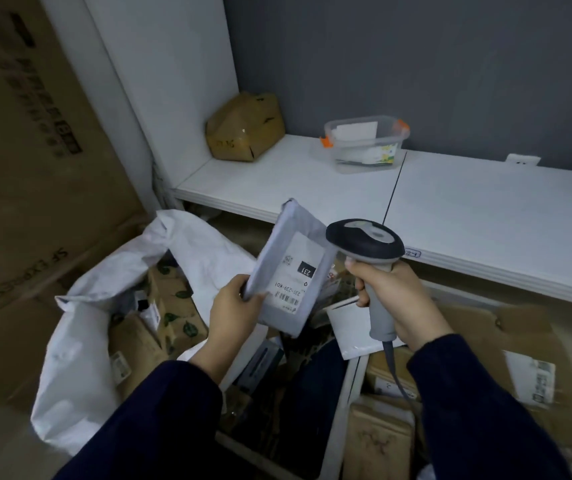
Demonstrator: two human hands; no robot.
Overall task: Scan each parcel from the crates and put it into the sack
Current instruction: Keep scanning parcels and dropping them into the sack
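Note:
My left hand (234, 308) grips the lower left edge of a grey plastic-wrapped parcel (279, 251), held upright with its white shipping label facing me. A grey and black barcode scanner (369, 242) is held by its handle in my right hand (393, 296), its head just right of the parcel's label and touching or nearly touching the parcel's edge. The open white sack (80, 341) stands at the lower left with several boxed parcels inside. Below my arms are white crates (353, 375) holding cardboard and bagged parcels.
A white table (468, 216) runs across behind my hands, carrying a crumpled brown parcel (244, 128) and a clear plastic tub (367, 142). Large cardboard boxes (24, 150) stand at the left. Flattened cardboard (527, 344) lies under the table at the right.

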